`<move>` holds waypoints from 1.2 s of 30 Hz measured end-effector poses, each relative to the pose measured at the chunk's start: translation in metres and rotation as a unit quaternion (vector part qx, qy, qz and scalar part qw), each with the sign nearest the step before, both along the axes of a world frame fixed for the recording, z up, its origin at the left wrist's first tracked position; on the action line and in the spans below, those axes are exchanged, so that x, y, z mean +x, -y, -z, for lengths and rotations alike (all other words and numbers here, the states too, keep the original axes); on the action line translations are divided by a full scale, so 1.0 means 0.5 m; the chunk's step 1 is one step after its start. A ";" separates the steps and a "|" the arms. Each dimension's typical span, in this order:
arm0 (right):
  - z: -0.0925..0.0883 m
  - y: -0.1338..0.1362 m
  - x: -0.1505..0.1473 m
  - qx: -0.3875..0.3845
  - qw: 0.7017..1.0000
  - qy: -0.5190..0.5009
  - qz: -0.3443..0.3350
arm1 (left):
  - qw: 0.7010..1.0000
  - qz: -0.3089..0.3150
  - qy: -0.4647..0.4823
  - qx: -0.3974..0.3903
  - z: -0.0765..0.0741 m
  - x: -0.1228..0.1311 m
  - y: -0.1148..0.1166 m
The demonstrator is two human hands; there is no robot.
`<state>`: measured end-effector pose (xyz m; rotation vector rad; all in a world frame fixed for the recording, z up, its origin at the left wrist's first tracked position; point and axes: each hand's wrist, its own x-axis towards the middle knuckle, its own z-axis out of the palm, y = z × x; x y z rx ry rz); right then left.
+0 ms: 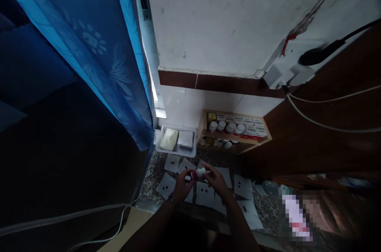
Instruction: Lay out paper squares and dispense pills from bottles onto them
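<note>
A small pill bottle with a red and white label and a white cap (198,173) is held tilted above the granite counter. My left hand (181,186) grips its red end. My right hand (218,181) has its fingers closed around the white cap end; whether the cap is on tight I cannot tell. Below and around my hands lie several white paper squares, among them one under the bottle (204,195), one at the left (166,184) and one at the right (242,186). Small dark red pills sit on many of them.
Behind the papers stands a clear plastic tray (176,151) with folded white and yellowish paper stacks. A wooden rack (201,127) holds several bottles (230,127) and medicine boxes (256,130). A blue curtain (98,45) hangs at left. Cables run from the wall socket (278,72) at right.
</note>
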<state>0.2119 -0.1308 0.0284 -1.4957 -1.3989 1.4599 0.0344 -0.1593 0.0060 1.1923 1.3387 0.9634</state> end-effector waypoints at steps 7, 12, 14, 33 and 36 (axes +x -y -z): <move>0.033 -0.020 0.010 0.030 0.999 -0.010 -0.015 | 0.990 0.057 0.086 -0.093 0.034 -0.008 -0.014; 0.089 -0.084 0.034 0.089 0.982 0.146 0.082 | 0.981 -0.035 0.068 -0.177 0.083 -0.027 -0.017; 0.111 -0.118 0.039 0.090 0.962 0.228 0.122 | 0.978 -0.058 0.053 -0.196 0.096 -0.043 -0.012; 0.172 -0.189 -0.059 0.074 0.916 0.394 0.008 | 0.971 -0.105 0.050 -0.207 0.101 -0.099 0.027; 0.172 -0.159 -0.037 0.077 0.917 0.390 0.031 | 0.970 -0.099 0.047 -0.215 0.096 -0.096 0.030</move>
